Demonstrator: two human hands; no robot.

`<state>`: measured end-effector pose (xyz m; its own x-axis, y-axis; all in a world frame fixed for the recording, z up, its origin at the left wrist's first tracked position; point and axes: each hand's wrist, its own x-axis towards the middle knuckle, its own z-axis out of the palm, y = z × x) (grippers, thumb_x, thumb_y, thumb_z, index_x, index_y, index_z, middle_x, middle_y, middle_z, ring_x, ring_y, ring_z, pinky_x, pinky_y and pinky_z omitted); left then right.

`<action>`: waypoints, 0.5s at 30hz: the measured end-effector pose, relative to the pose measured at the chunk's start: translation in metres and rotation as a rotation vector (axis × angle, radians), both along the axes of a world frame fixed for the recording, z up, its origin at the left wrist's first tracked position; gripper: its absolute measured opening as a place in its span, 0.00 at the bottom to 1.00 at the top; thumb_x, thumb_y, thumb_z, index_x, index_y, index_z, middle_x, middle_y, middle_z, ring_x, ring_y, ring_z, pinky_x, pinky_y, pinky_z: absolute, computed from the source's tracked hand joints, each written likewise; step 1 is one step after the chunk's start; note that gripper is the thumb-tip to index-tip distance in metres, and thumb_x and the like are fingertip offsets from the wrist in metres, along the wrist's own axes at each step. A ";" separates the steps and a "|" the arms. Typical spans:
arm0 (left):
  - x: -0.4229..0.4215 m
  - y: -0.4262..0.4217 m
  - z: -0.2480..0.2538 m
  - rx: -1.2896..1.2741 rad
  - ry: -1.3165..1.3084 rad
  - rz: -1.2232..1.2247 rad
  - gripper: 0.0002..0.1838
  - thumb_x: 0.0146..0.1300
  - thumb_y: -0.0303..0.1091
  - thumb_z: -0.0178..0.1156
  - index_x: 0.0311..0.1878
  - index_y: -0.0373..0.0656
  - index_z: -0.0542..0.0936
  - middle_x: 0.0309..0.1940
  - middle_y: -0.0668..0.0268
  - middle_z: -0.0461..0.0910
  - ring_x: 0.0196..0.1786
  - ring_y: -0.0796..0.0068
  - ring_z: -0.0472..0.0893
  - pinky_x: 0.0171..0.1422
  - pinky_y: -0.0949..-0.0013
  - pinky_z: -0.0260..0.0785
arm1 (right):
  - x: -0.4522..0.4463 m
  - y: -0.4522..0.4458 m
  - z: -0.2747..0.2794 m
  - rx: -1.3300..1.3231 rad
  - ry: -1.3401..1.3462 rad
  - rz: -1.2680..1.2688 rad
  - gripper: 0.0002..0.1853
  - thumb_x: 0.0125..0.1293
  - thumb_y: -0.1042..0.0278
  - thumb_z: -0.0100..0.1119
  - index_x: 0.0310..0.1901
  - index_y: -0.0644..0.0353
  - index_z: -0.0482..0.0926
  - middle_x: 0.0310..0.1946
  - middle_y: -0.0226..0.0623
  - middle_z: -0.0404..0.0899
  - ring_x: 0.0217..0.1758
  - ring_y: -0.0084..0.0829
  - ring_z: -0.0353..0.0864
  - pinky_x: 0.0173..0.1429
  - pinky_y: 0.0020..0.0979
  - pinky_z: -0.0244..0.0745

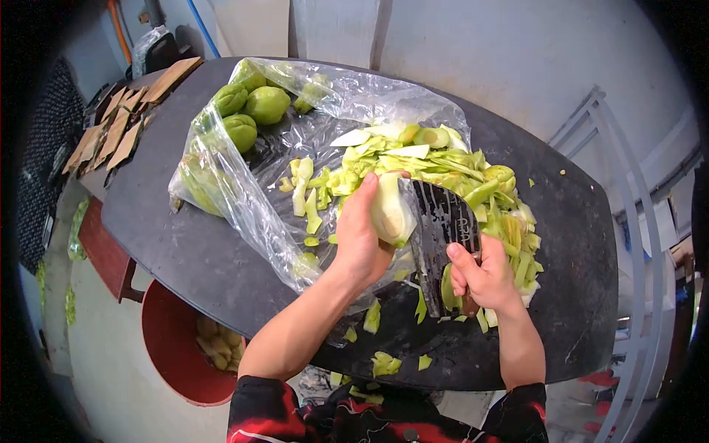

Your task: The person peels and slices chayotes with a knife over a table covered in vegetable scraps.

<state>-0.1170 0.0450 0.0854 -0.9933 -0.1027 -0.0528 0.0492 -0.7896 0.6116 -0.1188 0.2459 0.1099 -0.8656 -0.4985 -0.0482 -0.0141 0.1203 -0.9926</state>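
My left hand [360, 235] is wrapped round a pale, peeled chayote [393, 210], its flat cut face turned toward the blade. In my right hand [484, 275] is the handle of a wide, dark cleaver [436, 236], whose blade stands upright beside the chayote. Behind and to the right of both hands lies a big heap of green peelings [436, 159]. Whole green chayotes [267, 105] rest in a clear plastic bag [244, 214] spread over the dark table [185, 229].
Below the table's left edge stands a red bin [173, 354] with pale pieces inside. Flattened cardboard [122, 133] lies at the far left. Metal railing [635, 244] rises on the right. Scraps [385, 364] lie near the front edge.
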 end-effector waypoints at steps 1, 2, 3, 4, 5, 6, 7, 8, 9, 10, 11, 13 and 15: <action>0.002 0.005 0.002 0.014 0.002 0.043 0.24 0.74 0.54 0.49 0.56 0.43 0.78 0.43 0.65 0.81 0.45 0.70 0.81 0.54 0.64 0.73 | 0.000 0.000 -0.002 -0.016 -0.009 0.008 0.13 0.76 0.62 0.55 0.35 0.61 0.70 0.15 0.24 0.68 0.14 0.17 0.67 0.20 0.24 0.65; 0.004 0.012 0.003 0.015 0.000 0.041 0.24 0.74 0.54 0.49 0.56 0.43 0.78 0.43 0.65 0.81 0.45 0.70 0.81 0.54 0.64 0.73 | 0.000 -0.001 -0.003 -0.031 -0.016 0.016 0.13 0.76 0.62 0.55 0.35 0.61 0.70 0.15 0.25 0.68 0.14 0.17 0.67 0.20 0.24 0.65; 0.006 0.019 0.004 0.068 -0.055 0.076 0.23 0.73 0.54 0.51 0.56 0.45 0.77 0.44 0.66 0.81 0.46 0.70 0.81 0.55 0.63 0.73 | 0.000 -0.001 -0.002 -0.030 -0.018 0.016 0.13 0.76 0.62 0.55 0.35 0.61 0.70 0.15 0.25 0.68 0.14 0.17 0.67 0.20 0.24 0.65; 0.008 0.022 0.004 0.122 -0.111 0.112 0.22 0.72 0.55 0.53 0.56 0.47 0.77 0.45 0.67 0.81 0.46 0.70 0.81 0.55 0.62 0.72 | 0.001 -0.003 -0.001 -0.033 -0.018 0.016 0.14 0.76 0.61 0.55 0.34 0.61 0.69 0.15 0.25 0.67 0.14 0.17 0.67 0.20 0.25 0.65; 0.009 0.021 0.002 0.121 -0.036 0.069 0.21 0.70 0.55 0.55 0.55 0.50 0.76 0.45 0.69 0.81 0.46 0.70 0.81 0.55 0.61 0.73 | 0.001 -0.003 -0.001 -0.038 -0.018 0.016 0.14 0.76 0.61 0.55 0.34 0.60 0.69 0.15 0.25 0.67 0.14 0.17 0.67 0.20 0.25 0.65; 0.009 0.022 0.002 0.121 -0.037 0.067 0.21 0.70 0.55 0.55 0.55 0.50 0.76 0.45 0.69 0.81 0.46 0.70 0.81 0.55 0.61 0.73 | 0.002 -0.004 -0.003 -0.039 -0.019 0.014 0.14 0.76 0.61 0.55 0.34 0.60 0.69 0.15 0.25 0.67 0.14 0.17 0.67 0.20 0.25 0.65; 0.009 0.023 0.002 0.128 -0.030 0.071 0.21 0.71 0.55 0.55 0.55 0.50 0.76 0.44 0.68 0.81 0.46 0.70 0.81 0.55 0.61 0.73 | 0.001 -0.004 -0.006 -0.057 -0.021 0.015 0.14 0.76 0.61 0.55 0.35 0.60 0.69 0.15 0.24 0.67 0.14 0.17 0.67 0.20 0.25 0.65; 0.008 0.024 0.002 0.137 -0.022 0.075 0.21 0.71 0.55 0.54 0.55 0.49 0.76 0.44 0.68 0.81 0.46 0.70 0.81 0.55 0.61 0.73 | 0.001 -0.003 -0.007 -0.076 -0.023 0.017 0.13 0.76 0.61 0.54 0.35 0.60 0.69 0.14 0.24 0.66 0.14 0.18 0.67 0.20 0.25 0.65; 0.008 0.023 0.000 0.137 -0.023 0.072 0.21 0.71 0.55 0.54 0.55 0.49 0.76 0.44 0.68 0.81 0.46 0.70 0.81 0.55 0.61 0.73 | 0.002 -0.003 -0.007 -0.076 -0.023 0.015 0.13 0.76 0.61 0.54 0.35 0.60 0.69 0.14 0.24 0.66 0.14 0.18 0.67 0.20 0.25 0.65; 0.008 0.021 -0.004 0.095 -0.045 0.065 0.21 0.71 0.54 0.54 0.55 0.49 0.76 0.44 0.68 0.81 0.46 0.70 0.81 0.54 0.61 0.73 | 0.002 -0.003 -0.007 -0.069 -0.039 0.009 0.13 0.76 0.61 0.54 0.35 0.60 0.69 0.14 0.24 0.66 0.14 0.17 0.66 0.20 0.25 0.65; 0.007 0.019 -0.006 0.052 -0.067 0.058 0.21 0.72 0.54 0.54 0.55 0.49 0.75 0.43 0.67 0.80 0.46 0.70 0.81 0.54 0.61 0.74 | 0.002 -0.002 -0.006 -0.063 -0.054 0.004 0.13 0.76 0.61 0.54 0.35 0.60 0.69 0.14 0.24 0.66 0.14 0.17 0.66 0.20 0.25 0.65; 0.010 0.020 -0.002 0.011 -0.061 0.046 0.20 0.72 0.54 0.54 0.54 0.48 0.75 0.43 0.67 0.80 0.46 0.70 0.81 0.54 0.61 0.74 | 0.002 -0.001 0.002 -0.053 -0.062 0.013 0.13 0.76 0.61 0.54 0.35 0.60 0.69 0.14 0.24 0.66 0.14 0.17 0.66 0.20 0.25 0.65; 0.010 0.022 -0.001 -0.029 -0.054 0.036 0.20 0.72 0.53 0.54 0.54 0.48 0.75 0.43 0.67 0.80 0.46 0.70 0.81 0.54 0.61 0.74 | 0.002 -0.002 0.004 -0.042 -0.069 0.024 0.13 0.76 0.61 0.53 0.35 0.60 0.69 0.14 0.24 0.66 0.14 0.17 0.66 0.20 0.25 0.65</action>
<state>-0.1067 0.0666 0.0845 -0.9846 -0.1411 -0.1031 0.0437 -0.7701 0.6364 -0.1170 0.2444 0.1135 -0.8488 -0.5217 -0.0861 0.0526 0.0786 -0.9955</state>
